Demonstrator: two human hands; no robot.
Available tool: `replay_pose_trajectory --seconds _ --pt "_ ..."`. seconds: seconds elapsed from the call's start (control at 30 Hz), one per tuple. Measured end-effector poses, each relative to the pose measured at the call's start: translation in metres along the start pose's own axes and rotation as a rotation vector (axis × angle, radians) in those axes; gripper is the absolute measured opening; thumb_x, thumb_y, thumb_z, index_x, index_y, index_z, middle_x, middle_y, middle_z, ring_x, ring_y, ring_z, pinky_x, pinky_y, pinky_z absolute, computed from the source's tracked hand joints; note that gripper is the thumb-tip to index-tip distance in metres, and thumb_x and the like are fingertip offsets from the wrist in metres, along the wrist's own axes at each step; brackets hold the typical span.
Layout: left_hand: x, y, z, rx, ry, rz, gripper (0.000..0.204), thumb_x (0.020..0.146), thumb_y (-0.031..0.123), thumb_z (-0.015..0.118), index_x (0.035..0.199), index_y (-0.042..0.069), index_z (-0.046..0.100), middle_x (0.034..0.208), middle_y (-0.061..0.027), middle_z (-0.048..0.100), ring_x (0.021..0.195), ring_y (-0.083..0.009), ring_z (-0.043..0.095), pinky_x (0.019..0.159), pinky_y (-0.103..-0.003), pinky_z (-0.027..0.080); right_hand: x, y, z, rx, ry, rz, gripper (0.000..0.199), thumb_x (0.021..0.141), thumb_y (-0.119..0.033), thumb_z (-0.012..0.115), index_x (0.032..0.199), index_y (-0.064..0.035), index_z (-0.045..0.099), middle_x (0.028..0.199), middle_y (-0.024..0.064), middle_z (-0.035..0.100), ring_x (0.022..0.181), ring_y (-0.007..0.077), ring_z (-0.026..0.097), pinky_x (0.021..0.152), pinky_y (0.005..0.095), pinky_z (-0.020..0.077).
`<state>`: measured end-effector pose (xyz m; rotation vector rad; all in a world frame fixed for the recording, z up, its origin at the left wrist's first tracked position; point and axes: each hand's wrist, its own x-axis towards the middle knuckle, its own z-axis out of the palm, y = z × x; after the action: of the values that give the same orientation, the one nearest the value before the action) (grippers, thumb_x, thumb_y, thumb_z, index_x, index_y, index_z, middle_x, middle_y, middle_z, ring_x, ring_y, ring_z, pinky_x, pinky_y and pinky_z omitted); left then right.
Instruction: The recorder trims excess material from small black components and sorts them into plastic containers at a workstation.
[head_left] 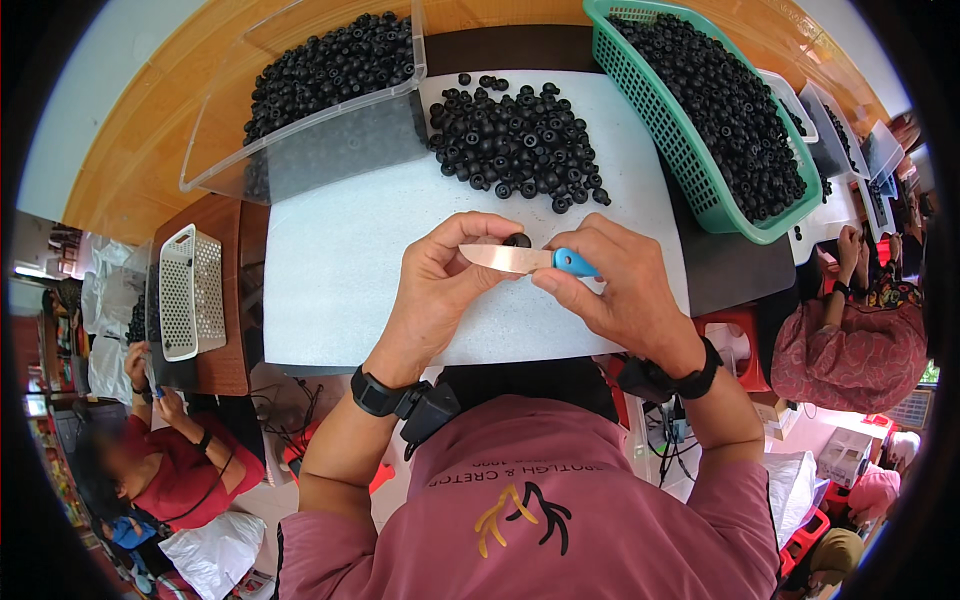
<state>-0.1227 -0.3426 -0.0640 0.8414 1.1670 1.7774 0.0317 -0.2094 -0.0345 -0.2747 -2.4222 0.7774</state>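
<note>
Between the thumb and fingers of my left hand (445, 265) is a small round black part (517, 240). My right hand (622, 275) grips the blue handle (574, 262) of a small knife (500, 258). Its blade points left and lies across the front of my left fingers, close to the black part; whether the edge touches the part I cannot tell. Both hands are over the white sheet (340, 290), near its front half. Beyond them a loose pile of similar black parts (515, 140), some with round holes, is spread on the sheet.
A clear plastic bin (300, 180) of black parts stands at the far left, a green basket (650, 140) full of them at the far right. A white perforated basket (192, 290) sits further left. Other people (195, 460) work on both sides. Cables hang below the table edge.
</note>
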Motion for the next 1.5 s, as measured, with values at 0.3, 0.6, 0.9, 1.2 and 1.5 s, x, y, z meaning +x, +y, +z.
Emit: replay_pose_trajectory --seconds 0.3,0.6,0.9,1.2,1.5 --pt "0.0 0.002 0.0 -0.105 -0.099 -0.047 0.025 0.086 0.001 0.066 0.11 -0.001 0.059 0.099 -0.0094 0.065 0.088 -0.0149 0.065 0.082 -0.029 0.054 0.005 0.012 0.0 0.393 -0.037 0.336 0.024 0.085 -0.024 0.072 0.088 -0.0017 0.062 0.071 0.0032 0.058 0.064 0.0082 0.05 0.057 0.0247 0.0398" --pt "-0.002 0.006 0.0 -0.075 -0.118 -0.055 0.022 0.088 0.001 0.064 0.109 -0.002 0.06 0.1 -0.0115 0.066 0.089 -0.0167 0.066 0.082 -0.029 0.054 0.01 -0.008 0.003 0.638 -0.135 0.445 0.02 0.087 -0.019 0.071 0.092 -0.0024 0.06 0.076 -0.0027 0.055 0.07 0.0039 0.045 0.062 0.0205 0.0376" --pt "0.018 0.046 -0.018 -0.032 0.05 0.046 0.024 0.088 0.009 0.067 0.109 0.002 0.062 0.097 -0.0087 0.067 0.085 -0.0163 0.065 0.079 -0.03 0.052 0.01 -0.005 0.001 0.639 -0.108 0.557 0.027 0.092 -0.028 0.065 0.088 -0.0021 0.061 0.071 -0.0056 0.048 0.067 0.003 0.039 0.058 0.0211 0.0329" --pt "0.041 0.098 -0.019 0.011 0.265 0.264 0.023 0.093 0.01 0.059 0.11 -0.005 0.059 0.104 -0.0143 0.064 0.104 -0.0256 0.064 0.088 -0.032 0.052 -0.005 0.01 -0.008 0.597 -0.068 0.608 0.031 0.093 -0.032 0.063 0.087 -0.0017 0.062 0.067 -0.0062 0.046 0.064 0.0028 0.038 0.056 0.021 0.0308" --pt "0.011 0.016 -0.01 1.036 -0.345 0.095 0.022 0.082 0.002 0.065 0.104 0.004 0.065 0.096 -0.0083 0.062 0.082 -0.0222 0.063 0.071 -0.032 0.05 -0.01 0.013 -0.007 0.591 -0.072 0.552 0.027 0.093 -0.028 0.063 0.086 -0.0021 0.061 0.068 -0.0067 0.045 0.064 0.0026 0.037 0.055 0.0218 0.0308"
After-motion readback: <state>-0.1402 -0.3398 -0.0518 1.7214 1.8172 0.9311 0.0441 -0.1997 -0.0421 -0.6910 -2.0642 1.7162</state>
